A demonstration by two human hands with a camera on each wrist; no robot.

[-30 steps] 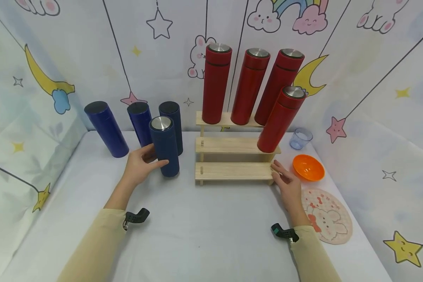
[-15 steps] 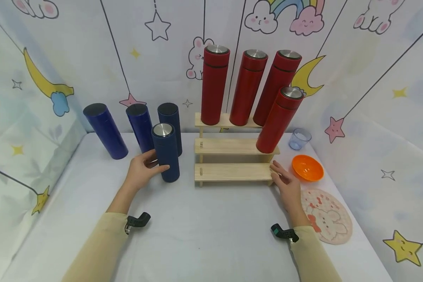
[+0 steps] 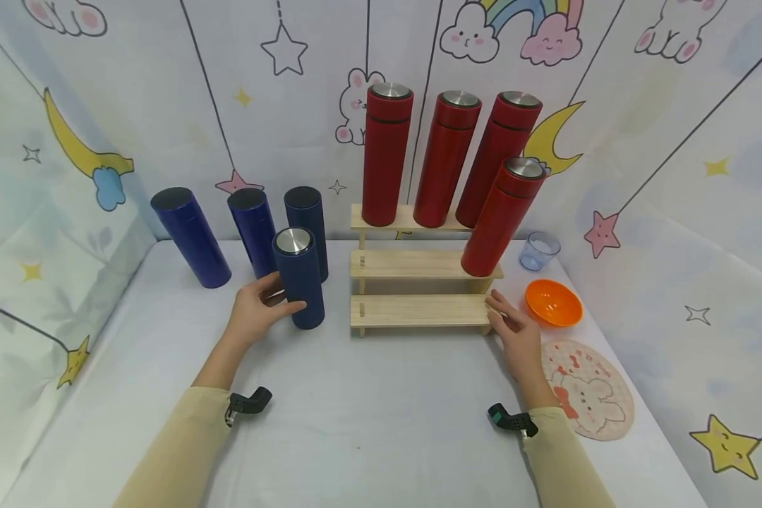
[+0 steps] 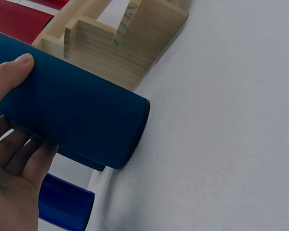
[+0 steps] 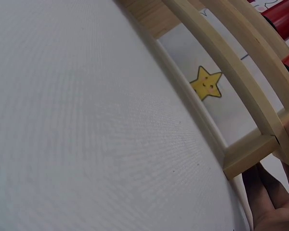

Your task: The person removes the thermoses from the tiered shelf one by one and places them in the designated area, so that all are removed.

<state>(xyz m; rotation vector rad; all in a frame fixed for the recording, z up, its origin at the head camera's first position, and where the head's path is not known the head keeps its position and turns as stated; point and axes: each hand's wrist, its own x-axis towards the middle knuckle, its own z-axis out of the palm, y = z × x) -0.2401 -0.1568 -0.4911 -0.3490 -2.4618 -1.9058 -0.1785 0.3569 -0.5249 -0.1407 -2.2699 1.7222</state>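
My left hand (image 3: 258, 307) grips a dark blue thermos (image 3: 300, 282) with a steel lid, thumb on its near side and fingers around the back. In the left wrist view the bottle's body (image 4: 86, 110) runs across the palm, its base close over the white tabletop. Two brighter blue bottles (image 3: 190, 236) and another dark blue one (image 3: 307, 212) stand just behind. My right hand (image 3: 519, 335) holds the right end of the lowest shelf of a three-step wooden rack (image 3: 419, 310); in the right wrist view its fingers (image 5: 272, 192) wrap around the rack's end.
Three red thermoses (image 3: 387, 162) stand on the top shelf and one more red thermos (image 3: 502, 219) on the middle shelf's right end. Right of the rack are a clear bluish cup (image 3: 540, 250), an orange bowl (image 3: 554, 303) and a round rabbit mat (image 3: 590, 391). A patterned cloth backdrop (image 3: 317, 127) surrounds the table.
The dark blue thermos in my left hand has come slightly toward me and lower, mostly in the first half second. My right hand stays at the rack's end.
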